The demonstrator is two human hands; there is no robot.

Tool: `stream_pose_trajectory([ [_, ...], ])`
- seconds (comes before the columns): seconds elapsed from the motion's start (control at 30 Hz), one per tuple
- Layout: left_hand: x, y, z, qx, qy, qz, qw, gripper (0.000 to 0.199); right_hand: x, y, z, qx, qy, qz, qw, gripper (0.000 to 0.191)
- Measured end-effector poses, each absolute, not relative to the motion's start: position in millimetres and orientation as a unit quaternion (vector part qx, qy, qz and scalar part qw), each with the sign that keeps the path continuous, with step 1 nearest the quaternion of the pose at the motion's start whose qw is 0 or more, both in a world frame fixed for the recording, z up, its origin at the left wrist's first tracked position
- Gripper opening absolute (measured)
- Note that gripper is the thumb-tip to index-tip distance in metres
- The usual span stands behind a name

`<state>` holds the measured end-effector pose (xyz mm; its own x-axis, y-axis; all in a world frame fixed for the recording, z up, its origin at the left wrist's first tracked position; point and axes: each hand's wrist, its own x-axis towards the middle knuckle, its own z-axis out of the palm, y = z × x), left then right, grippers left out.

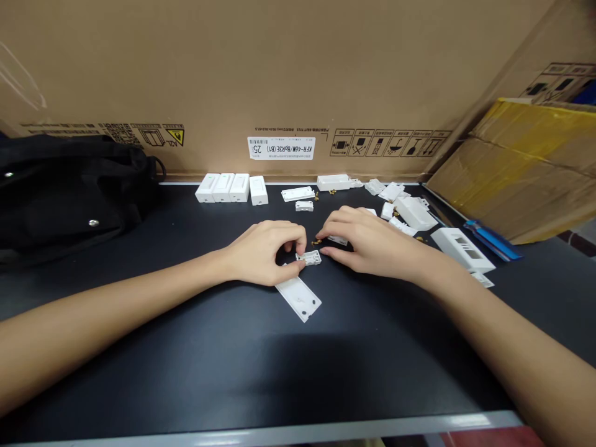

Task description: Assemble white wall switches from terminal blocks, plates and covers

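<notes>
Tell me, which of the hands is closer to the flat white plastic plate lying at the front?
Left. The left hand is right at the plate's upper end, while the right hand is farther away, up and to the plate's right.

Small plastic part (308, 257): white, dark holes. Plastic cover (298, 299): white, two dark dots. Loose screws (317, 241): brass yellow. Tabletop (139, 354): matte black, pale grey front edge. Cardboard sheet (116, 68): plain tan, rows of black printed icons. Warning triangle (176, 137): yellow, black border. Label (281, 148): white, black text. Bag (60, 198): black. Snap (94, 222): silver. Packing tape (535, 124): yellow, over brown carton (507, 186). Flat packet (493, 240): bright blue.
</notes>
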<state>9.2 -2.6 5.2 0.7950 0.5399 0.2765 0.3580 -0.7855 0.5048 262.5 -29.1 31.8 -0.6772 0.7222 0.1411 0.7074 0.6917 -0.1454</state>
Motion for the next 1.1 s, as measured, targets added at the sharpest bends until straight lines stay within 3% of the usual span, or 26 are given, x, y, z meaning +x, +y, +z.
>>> stream_pose_trajectory([
  [0.3, 9.7, -2.1, 5.3, 0.924, 0.239, 0.206, 0.217, 0.009, 253.1, -29.4, 29.4, -0.404, -0.909, 0.004, 0.104, 0.018],
  [0.47, 9.2, -2.2, 5.2, 0.922, 0.239, 0.207, 0.222, 0.009, 262.6, -31.6, 36.9, -0.389, -0.906, 0.059, 0.155, 0.015],
  [1.1, 8.3, -2.3, 5.9, 0.937, 0.195, 0.204, 0.204, 0.014, 247.2, -40.3, 33.9, -0.398, -0.901, 0.11, 0.134, 0.015],
])
